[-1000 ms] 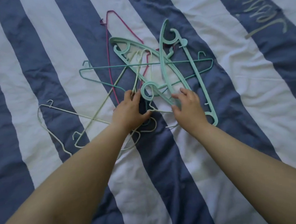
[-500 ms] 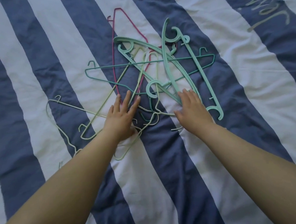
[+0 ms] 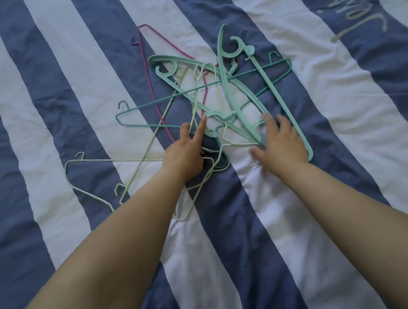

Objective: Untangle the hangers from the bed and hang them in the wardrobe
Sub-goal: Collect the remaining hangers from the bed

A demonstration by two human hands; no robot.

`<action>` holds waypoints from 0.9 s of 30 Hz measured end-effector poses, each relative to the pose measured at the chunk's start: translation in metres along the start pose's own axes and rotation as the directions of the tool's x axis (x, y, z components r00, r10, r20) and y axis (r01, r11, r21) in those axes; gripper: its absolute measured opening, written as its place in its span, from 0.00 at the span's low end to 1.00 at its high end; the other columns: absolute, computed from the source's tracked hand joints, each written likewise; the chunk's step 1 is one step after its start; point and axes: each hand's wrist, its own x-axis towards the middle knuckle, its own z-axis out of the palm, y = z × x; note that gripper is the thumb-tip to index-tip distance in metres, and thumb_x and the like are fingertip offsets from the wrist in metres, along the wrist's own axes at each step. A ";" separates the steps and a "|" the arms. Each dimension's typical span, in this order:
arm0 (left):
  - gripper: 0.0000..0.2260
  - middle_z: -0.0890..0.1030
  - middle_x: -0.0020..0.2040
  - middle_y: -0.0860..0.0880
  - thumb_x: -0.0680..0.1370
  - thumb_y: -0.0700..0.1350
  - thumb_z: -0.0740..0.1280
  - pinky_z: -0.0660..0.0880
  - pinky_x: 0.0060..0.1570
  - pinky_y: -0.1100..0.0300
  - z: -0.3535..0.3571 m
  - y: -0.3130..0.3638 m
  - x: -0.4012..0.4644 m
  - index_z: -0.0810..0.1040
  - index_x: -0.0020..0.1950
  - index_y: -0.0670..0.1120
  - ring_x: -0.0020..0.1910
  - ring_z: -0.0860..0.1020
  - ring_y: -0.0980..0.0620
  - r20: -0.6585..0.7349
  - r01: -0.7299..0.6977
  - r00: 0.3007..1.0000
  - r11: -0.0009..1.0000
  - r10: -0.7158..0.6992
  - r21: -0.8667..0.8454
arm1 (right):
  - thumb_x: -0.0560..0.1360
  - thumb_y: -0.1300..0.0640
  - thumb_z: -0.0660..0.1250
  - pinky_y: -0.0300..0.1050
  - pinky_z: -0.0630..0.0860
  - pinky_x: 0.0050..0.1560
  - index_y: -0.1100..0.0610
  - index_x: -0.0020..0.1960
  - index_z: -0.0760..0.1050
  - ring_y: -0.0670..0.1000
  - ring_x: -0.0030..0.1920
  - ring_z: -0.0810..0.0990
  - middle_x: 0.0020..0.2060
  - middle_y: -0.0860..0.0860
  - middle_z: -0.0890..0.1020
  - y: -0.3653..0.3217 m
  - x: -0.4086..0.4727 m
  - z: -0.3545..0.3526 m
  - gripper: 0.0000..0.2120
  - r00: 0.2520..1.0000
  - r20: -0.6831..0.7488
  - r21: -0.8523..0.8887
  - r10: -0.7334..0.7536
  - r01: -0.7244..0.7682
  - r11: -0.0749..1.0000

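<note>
A tangle of several hangers lies on the blue-and-white striped bed cover (image 3: 40,96). Two thick mint plastic hangers (image 3: 235,93) cross in the middle. A thin teal wire hanger (image 3: 191,90) runs across them, a magenta wire hanger (image 3: 149,84) pokes out at the far side, and pale yellow-white wire hangers (image 3: 134,173) spread to the near left. My left hand (image 3: 187,153) rests flat on the pile with fingers spread, index finger by a mint hook. My right hand (image 3: 280,143) lies fingers apart on the mint hangers' near ends. Neither hand grips anything.
The striped cover fills the whole view, wrinkled around the pile. Pale lettering (image 3: 356,5) is printed on a blue stripe at the far right. No wardrobe is in view.
My left hand opened from a curled hold on the wires to flat, spread fingers. The right hand also flattened, and the pile shifted slightly; the teal hanger now lies tilted.
</note>
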 end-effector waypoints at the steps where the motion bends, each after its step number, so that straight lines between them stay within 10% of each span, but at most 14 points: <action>1: 0.45 0.59 0.70 0.42 0.72 0.46 0.66 0.68 0.36 0.50 0.002 0.006 -0.002 0.37 0.77 0.58 0.43 0.79 0.34 -0.001 0.020 1.000 1.000 -0.020 -0.015 | 0.71 0.44 0.70 0.58 0.67 0.62 0.53 0.77 0.48 0.65 0.66 0.67 0.70 0.62 0.61 0.001 0.004 -0.002 0.44 1.000 0.014 0.030 0.014 -0.014 0.999; 5: 0.43 0.67 0.59 0.43 0.73 0.44 0.63 0.65 0.32 0.52 0.010 0.024 -0.012 0.36 0.77 0.55 0.38 0.77 0.37 0.007 0.058 0.998 0.998 -0.058 -0.022 | 0.71 0.42 0.69 0.55 0.73 0.54 0.56 0.77 0.43 0.63 0.60 0.74 0.63 0.62 0.73 0.005 0.005 -0.006 0.48 0.982 0.185 0.034 0.039 -0.046 0.998; 9: 0.41 0.70 0.56 0.45 0.74 0.45 0.61 0.63 0.30 0.53 0.008 0.032 -0.031 0.39 0.78 0.58 0.35 0.76 0.38 -0.039 0.077 0.996 0.993 -0.081 -0.090 | 0.68 0.38 0.69 0.49 0.71 0.42 0.56 0.67 0.59 0.60 0.52 0.78 0.56 0.57 0.78 0.019 -0.012 -0.013 0.37 0.978 0.204 0.167 0.038 -0.073 0.983; 16: 0.39 0.75 0.63 0.45 0.73 0.49 0.64 0.66 0.35 0.54 -0.019 0.060 -0.063 0.47 0.79 0.53 0.45 0.80 0.36 -0.095 0.152 0.981 0.972 -0.171 -0.181 | 0.74 0.44 0.66 0.53 0.74 0.55 0.52 0.77 0.52 0.59 0.62 0.74 0.71 0.55 0.63 0.034 -0.061 -0.052 0.38 0.990 0.094 0.220 -0.109 0.086 0.972; 21: 0.34 0.73 0.61 0.45 0.74 0.54 0.63 0.70 0.38 0.52 -0.054 0.083 -0.099 0.54 0.78 0.55 0.49 0.79 0.38 -0.045 0.125 0.991 0.990 -0.128 -0.057 | 0.77 0.49 0.63 0.44 0.67 0.40 0.50 0.50 0.76 0.50 0.43 0.76 0.47 0.49 0.78 0.046 -0.105 -0.092 0.06 0.995 0.016 0.427 -0.095 0.080 0.901; 27: 0.24 0.73 0.60 0.46 0.75 0.56 0.62 0.71 0.42 0.53 -0.082 0.120 -0.153 0.63 0.70 0.57 0.51 0.79 0.39 0.050 0.117 0.992 0.987 -0.113 -0.107 | 0.79 0.45 0.59 0.49 0.74 0.41 0.50 0.41 0.73 0.51 0.40 0.79 0.34 0.46 0.78 0.060 -0.163 -0.138 0.12 0.999 0.034 0.522 -0.011 -0.008 0.853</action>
